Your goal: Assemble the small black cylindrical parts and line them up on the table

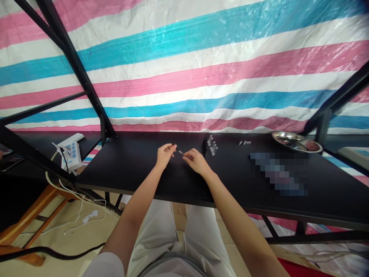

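My left hand (165,156) pinches a small black piece (174,144) between thumb and fingertips, just above the black table. To its right, my right hand (197,161) is closed on a small clear piece (180,152) whose end points toward the left hand. The two pieces are close together; whether they touch is too small to tell. Right of my right hand, several small clear tubes with black parts (212,145) are grouped on the table. Farther right lies a short row of small clear pieces (244,142).
A round metal tray (313,147) sits at the table's back right. In front of it is a long pixelated patch (278,174). A white power strip (71,156) with cables stands left, beyond the black metal frame (86,82). Striped sheeting (184,77) hangs behind the table.
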{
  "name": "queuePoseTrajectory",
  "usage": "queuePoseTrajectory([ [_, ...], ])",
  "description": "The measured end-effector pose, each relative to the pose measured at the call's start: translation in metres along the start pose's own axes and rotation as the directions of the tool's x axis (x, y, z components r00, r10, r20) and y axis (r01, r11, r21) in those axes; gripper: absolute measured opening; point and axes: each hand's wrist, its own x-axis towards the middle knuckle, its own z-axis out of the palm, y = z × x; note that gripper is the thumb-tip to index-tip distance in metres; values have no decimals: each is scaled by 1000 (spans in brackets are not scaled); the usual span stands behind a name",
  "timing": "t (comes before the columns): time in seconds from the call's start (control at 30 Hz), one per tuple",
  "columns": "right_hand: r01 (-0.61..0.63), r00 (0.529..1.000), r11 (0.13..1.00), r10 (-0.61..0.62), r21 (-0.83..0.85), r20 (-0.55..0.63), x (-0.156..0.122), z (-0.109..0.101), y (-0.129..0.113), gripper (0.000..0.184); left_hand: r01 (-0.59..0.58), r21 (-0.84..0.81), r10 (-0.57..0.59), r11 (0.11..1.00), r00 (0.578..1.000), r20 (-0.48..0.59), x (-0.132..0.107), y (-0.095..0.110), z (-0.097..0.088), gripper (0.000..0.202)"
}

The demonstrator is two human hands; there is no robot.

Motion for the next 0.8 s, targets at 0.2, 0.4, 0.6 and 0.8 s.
queuePoseTrajectory([
  [0.2,-289,954,957,291,-39,68,-14,-62,24,15,-25,94,22,995,999,38,-3,-5,7,30],
  [0.4,-520,849,808,526,-276,-57,-19,-98,48,13,-243,427,89,871,932,350,-14,-2,50,18],
  [0.6,-549,834,744,522,-381,-181,-22,-81,49,20,-291,573,88,767,931,355,-16,4,96,15],
  [0.8,-555,825,720,542,-416,-161,-25,-76,56,22,-245,688,49,683,956,291,-18,4,111,16],
])
